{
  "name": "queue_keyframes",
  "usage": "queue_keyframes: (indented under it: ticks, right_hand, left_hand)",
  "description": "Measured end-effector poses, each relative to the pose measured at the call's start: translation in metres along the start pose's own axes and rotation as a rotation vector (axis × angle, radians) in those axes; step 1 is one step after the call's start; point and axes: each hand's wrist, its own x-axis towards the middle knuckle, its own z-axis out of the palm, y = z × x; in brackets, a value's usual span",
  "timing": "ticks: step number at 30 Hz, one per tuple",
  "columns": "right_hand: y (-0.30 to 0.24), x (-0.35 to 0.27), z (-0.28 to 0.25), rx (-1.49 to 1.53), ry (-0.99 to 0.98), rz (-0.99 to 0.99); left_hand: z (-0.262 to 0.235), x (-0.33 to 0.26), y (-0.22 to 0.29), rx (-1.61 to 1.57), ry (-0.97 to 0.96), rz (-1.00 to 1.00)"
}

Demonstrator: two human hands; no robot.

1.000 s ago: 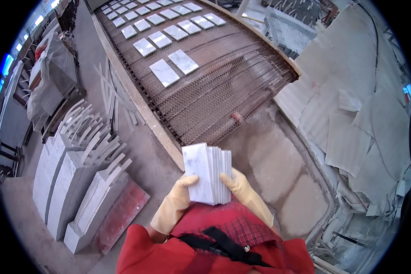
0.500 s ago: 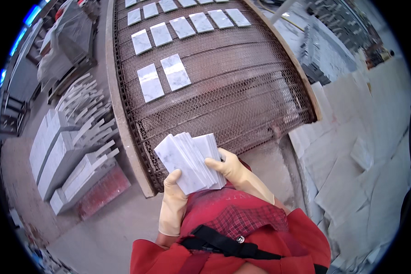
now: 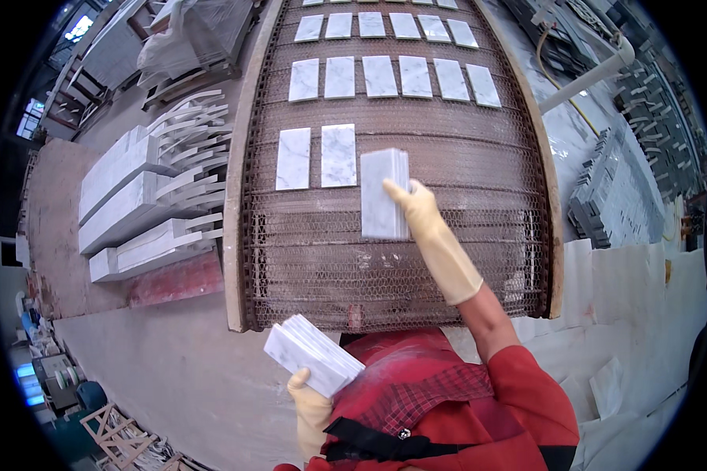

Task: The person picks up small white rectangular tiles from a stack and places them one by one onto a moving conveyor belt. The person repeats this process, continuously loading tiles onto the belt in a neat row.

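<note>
My right hand (image 3: 416,206), in a yellow rubber glove, reaches out over a wire-mesh conveyor belt (image 3: 448,259) and holds a few white marble tiles (image 3: 382,194) just above the mesh, to the right of two tiles (image 3: 316,157) lying side by side. My left hand (image 3: 310,396), also gloved, stays close to my body and grips a stack of white marble tiles (image 3: 310,355) from below. Rows of more white tiles (image 3: 393,77) lie farther up the belt.
Stacks of long white marble strips (image 3: 133,204) and a reddish slab (image 3: 173,280) lie on the floor left of the belt. White sheets (image 3: 636,290) cover the floor at right. Dark tile stacks (image 3: 605,196) and a white pipe (image 3: 589,74) stand at upper right.
Both hands held one stack at my chest before. Now my right hand has taken a few tiles off and stretched forward over the belt, while my left hand keeps the rest low.
</note>
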Motion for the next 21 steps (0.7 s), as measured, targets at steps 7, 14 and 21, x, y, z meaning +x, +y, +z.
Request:
queue_keyframes:
  ticks: [7, 14, 21]
  right_hand:
    - [-0.017, 0.117, -0.015, -0.376, 0.184, -0.104]
    - [-0.026, 0.129, -0.011, -0.503, 0.207, -0.031]
    - [-0.008, 0.136, -0.021, -0.182, 0.128, -0.085]
  left_hand:
    - [-0.041, -0.004, -0.012, -0.162, -0.106, -0.149]
    - [-0.06, 0.003, -0.02, -0.134, -0.049, -0.015]
    - [-0.038, 0.003, -0.019, -0.047, -0.037, -0.007]
